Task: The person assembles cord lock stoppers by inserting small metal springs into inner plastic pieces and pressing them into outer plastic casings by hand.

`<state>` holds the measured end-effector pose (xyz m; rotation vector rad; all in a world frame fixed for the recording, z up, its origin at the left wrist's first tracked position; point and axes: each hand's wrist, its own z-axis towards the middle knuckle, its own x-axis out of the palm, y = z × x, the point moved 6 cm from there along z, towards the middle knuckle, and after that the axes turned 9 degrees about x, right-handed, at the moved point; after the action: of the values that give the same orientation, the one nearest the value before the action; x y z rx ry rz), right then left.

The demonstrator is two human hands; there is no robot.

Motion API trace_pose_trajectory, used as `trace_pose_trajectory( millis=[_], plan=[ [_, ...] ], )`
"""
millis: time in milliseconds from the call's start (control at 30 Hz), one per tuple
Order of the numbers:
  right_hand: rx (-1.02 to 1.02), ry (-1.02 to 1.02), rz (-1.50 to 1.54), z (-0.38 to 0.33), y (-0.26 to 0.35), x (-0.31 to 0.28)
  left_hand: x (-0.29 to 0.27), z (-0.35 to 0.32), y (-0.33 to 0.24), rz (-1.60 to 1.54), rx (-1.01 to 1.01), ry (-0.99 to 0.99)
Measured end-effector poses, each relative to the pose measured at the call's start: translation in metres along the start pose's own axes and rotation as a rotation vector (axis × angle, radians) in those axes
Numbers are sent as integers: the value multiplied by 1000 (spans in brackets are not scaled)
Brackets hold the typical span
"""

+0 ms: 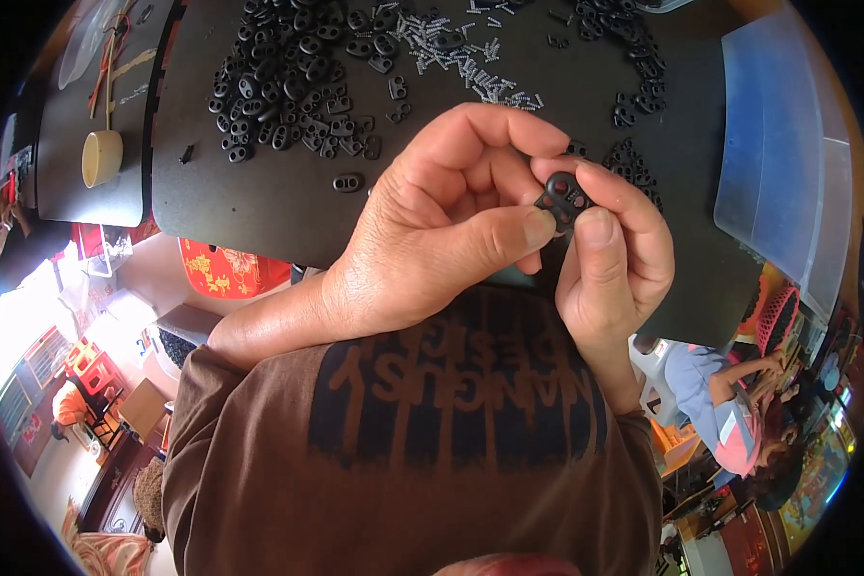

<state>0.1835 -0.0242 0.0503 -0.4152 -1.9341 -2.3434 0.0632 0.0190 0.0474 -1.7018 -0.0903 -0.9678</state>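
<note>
Both hands meet over the near edge of the black table (250, 206). My left hand (422, 226) is closed, its thumb and fingers pinching the left side of a small black two-hole cord lock (564, 194). My right hand (619, 254) grips the same piece from the right between thumb and forefinger. Fingertips hide part of the cord lock. Beyond my left hand lies a heap of black two-hole cord lock pieces (278, 82); a single piece (348, 182) sits apart, nearer me. Small metal springs (470, 67) are scattered at the back middle. Smaller black parts (629, 163) lie behind my right hand.
More black parts (634, 53) form a strip at the back right. A translucent blue plastic bin (782, 125) stands along the right side. On the left surface rests a cream cup (103, 158) with a stick-like handle. Another person (715, 394) works at the right.
</note>
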Motion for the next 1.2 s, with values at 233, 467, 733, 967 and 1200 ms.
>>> trace_pose_trajectory(
  millis=[233,467,733,967,1200],
  plan=[
    [-30,-55,-61,-2,2,-1,-2,-1,3,83,-22,-31],
    [-33,-61,-135,-3,1,-6,-3,-2,3,94,1,-34],
    [38,33,-51,-1,3,-4,1,-2,3,-7,22,47],
    [41,49,-16,-1,1,-7,5,-2,6,-70,44,78],
    [-45,33,-27,1,4,-3,3,-1,6,-77,77,105]
  ],
)
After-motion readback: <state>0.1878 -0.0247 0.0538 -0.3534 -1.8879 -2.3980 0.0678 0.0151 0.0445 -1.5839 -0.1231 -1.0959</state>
